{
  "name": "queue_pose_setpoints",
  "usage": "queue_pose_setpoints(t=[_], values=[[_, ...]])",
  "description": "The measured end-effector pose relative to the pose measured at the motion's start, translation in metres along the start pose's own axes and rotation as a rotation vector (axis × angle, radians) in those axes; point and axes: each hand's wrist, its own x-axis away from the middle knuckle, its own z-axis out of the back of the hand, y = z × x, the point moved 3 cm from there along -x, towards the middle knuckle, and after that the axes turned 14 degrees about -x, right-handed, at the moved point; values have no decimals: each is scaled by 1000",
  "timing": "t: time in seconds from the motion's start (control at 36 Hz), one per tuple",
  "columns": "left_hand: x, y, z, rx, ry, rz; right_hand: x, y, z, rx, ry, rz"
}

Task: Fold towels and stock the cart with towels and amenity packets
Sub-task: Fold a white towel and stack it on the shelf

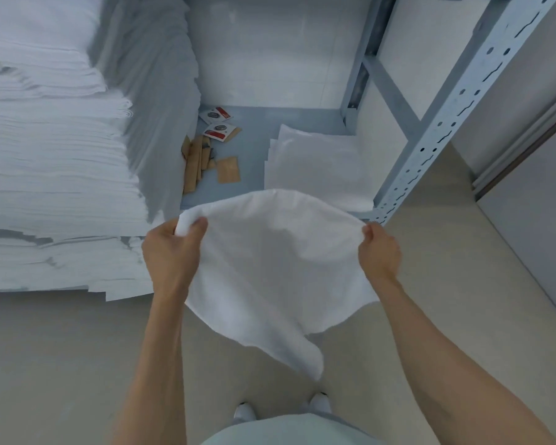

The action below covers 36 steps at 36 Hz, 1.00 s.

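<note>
Nearest the camera, the person's shoes (321, 402) stand on the pale floor (45, 364), with both bare forearms reaching forward. The left hand (170, 248) pinches one upper corner of a white towel (270, 268) between thumb and curled fingers. The right hand (379, 248) grips the opposite upper corner in the same way. The towel hangs in the air between the hands, clear of the floor, its upper edge bowed and its lower corner trailing down toward the shoes.

Step in hand, as judged: the towel is spread open for folding; no fold is yet visible. The next move calls for the two held corners to be brought together evenly, so that the edges align.

Beyond the hands, a grey metal shelf (264, 123) carries a low stack of folded white towels (318, 165) at its right, just beside the perforated upright (443, 123). Near the middle of the shelf lie loose amenity packets (217, 123), some white and red, some brown. At the left, a tall pile of white linen (52, 175) fills the shelf bay. No cart can be identified with certainty.
</note>
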Motion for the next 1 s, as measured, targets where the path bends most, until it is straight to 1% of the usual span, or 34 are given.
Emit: queue_pose_setpoints(t=[0.06, 0.14, 0.22, 0.36, 0.42, 0.53, 0.64, 0.81, 0.86, 1.0], values=[[3, 2, -10, -86, -22, -26, -4, 3, 2, -84, -9, -121], [10, 6, -31, -215, -108, -61, -3, -2, -5, -225, -69, -232], [15, -1, -47, -333, -193, -56, 5, -10, -10, -310, -108, -273], [29, -15, -72, -407, -344, -72, 40, -43, -24, -426, -166, -301], [36, -13, -81, -447, -393, -100, 53, -58, -34, -468, -206, -314], [49, -9, -98, -514, -493, -210, 70, -81, -50, -524, -319, -327], [48, -14, -101, -500, -570, -265, 74, -87, -51, -523, -366, -356], [49, -19, -100, -538, -628, -321, 78, -83, -45, -493, -372, -388], [51, -19, -100, -543, -635, -328, 79, -84, -42, -444, -371, -369], [50, -16, -99, -536, -643, -341, 77, -83, -36, -278, -307, -289]])
